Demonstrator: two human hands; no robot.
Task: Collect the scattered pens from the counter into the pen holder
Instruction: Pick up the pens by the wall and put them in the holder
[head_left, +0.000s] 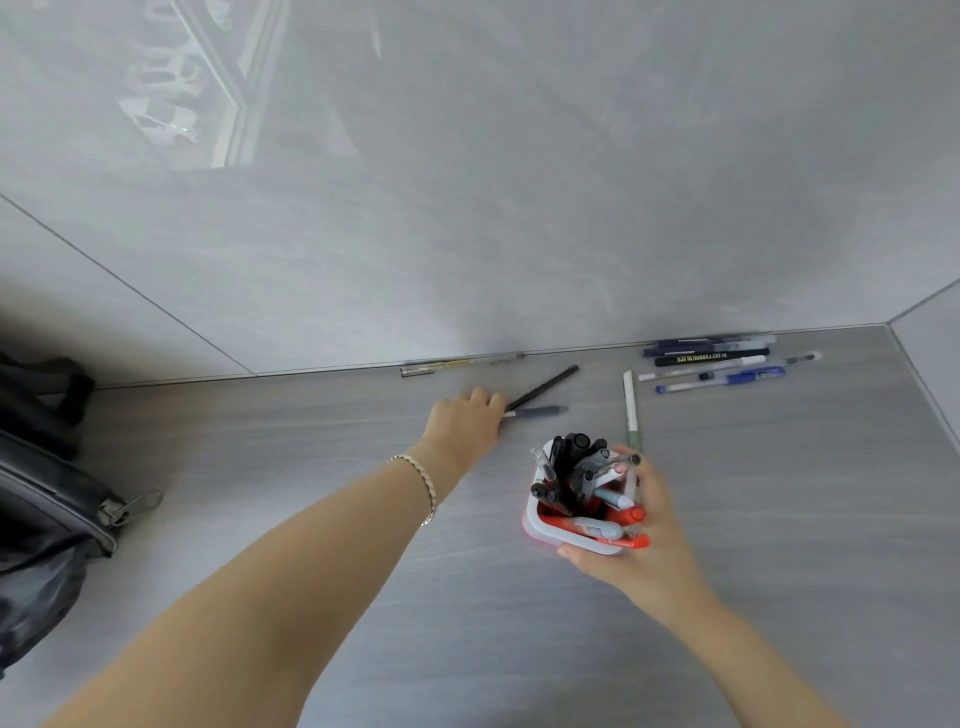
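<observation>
1. The grey wood-grain surface (311, 441) carries scattered pens toward its back edge.
2. The right hand (631, 535) wraps the white-and-red pen holder (550, 525).
3. The left hand (462, 421), nearer, pinches closed on the grey pen (537, 412) and thin black pen (545, 387), whose long axes point toward the back right corner.

Both bare arms stretched forward

Left hand (464, 415) reaches far, palm down, fingers curled under; a bracelet circles its wrist. Right hand (631, 540) sits nearer, fingers wrapped closed in a grip.
</observation>
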